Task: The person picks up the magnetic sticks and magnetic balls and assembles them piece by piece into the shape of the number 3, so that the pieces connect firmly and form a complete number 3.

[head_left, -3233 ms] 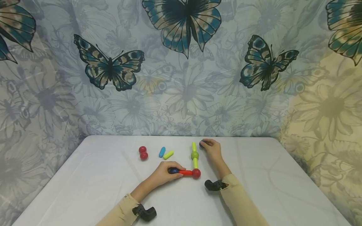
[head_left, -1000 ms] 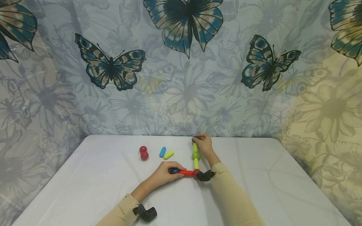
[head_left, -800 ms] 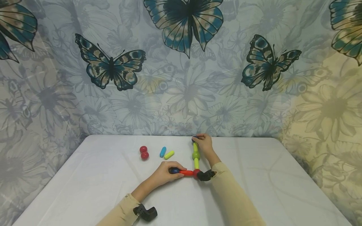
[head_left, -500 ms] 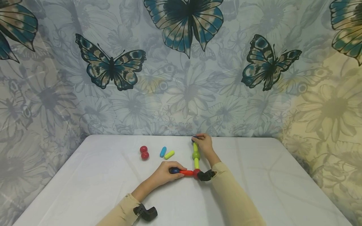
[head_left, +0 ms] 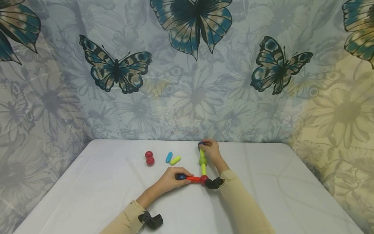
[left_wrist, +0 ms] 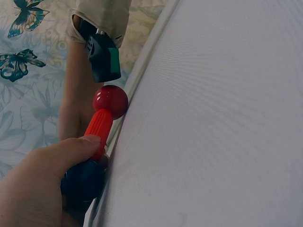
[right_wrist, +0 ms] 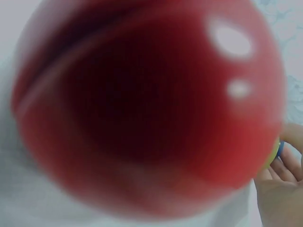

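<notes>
An L-shaped chain of toy rods and balls lies on the table. My left hand [head_left: 172, 178] grips its near left end, a dark blue ball [left_wrist: 84, 179] with a red rod [head_left: 193, 179]; the thumb lies on the rod. That rod runs right to a red ball [left_wrist: 111, 101]. From there a yellow-green rod [head_left: 203, 169], a green ball [head_left: 203, 161] and another yellow-green rod [head_left: 202, 152] lead away. At the far end my right hand [head_left: 212, 150] pinches a second dark blue ball [head_left: 201, 145]. The red ball fills most of the right wrist view.
Two red balls [head_left: 149, 158] touch each other at the back left. A loose blue rod [head_left: 169, 157] and a yellow-green rod [head_left: 175, 160] lie between them and the chain. The white table [head_left: 87, 195] ends at a butterfly-printed cloth [head_left: 187, 97].
My right hand has brought the dark blue ball leftward onto the far end of the yellow-green rod. Its fingers have just shifted slightly, showing more of the ball. My left hand keeps its place.
</notes>
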Demonstrator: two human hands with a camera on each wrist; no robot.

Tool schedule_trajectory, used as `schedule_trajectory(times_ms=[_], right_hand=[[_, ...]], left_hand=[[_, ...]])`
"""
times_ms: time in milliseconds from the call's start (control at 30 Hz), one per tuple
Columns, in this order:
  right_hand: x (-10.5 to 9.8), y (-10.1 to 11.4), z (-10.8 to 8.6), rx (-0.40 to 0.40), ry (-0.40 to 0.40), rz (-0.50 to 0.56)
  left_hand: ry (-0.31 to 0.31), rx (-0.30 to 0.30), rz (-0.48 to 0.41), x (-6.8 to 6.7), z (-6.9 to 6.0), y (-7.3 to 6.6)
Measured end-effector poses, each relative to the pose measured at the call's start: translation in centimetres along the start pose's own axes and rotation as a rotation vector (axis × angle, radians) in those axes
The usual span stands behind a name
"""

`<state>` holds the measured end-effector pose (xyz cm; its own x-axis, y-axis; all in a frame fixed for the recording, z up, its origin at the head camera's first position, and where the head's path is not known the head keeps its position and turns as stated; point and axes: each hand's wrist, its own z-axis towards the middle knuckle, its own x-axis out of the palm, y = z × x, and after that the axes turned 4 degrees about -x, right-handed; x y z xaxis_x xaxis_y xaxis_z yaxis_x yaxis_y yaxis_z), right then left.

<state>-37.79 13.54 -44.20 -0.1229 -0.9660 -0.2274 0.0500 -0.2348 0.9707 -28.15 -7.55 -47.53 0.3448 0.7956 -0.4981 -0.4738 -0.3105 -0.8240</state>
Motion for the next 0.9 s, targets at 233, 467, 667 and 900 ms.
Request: schedule_trajectory(times_ms=[233, 467, 667, 900], right_hand=[[0.0, -0.7, -0.1, -0.033, 0.015, 0.006], [0.3, -1.4, 0.3, -0.06, -0.006, -0.008], [0.4, -1.8, 0.2, -0.085, -0.011, -0.033], [0.3, -1.5, -0.8, -0.126, -0.006, -0.066]], left_hand=[[-0.003, 0.003, -0.001, -0.3, -0.6, -2.4], [0.003, -0.003, -0.004, -0.5, -0.6, -2.5], [0.0, -0.013, 0.0, -0.5, -0.6, -2.5], [0.01, -0.018, -0.005, -0.6, -0.6, -2.7]])
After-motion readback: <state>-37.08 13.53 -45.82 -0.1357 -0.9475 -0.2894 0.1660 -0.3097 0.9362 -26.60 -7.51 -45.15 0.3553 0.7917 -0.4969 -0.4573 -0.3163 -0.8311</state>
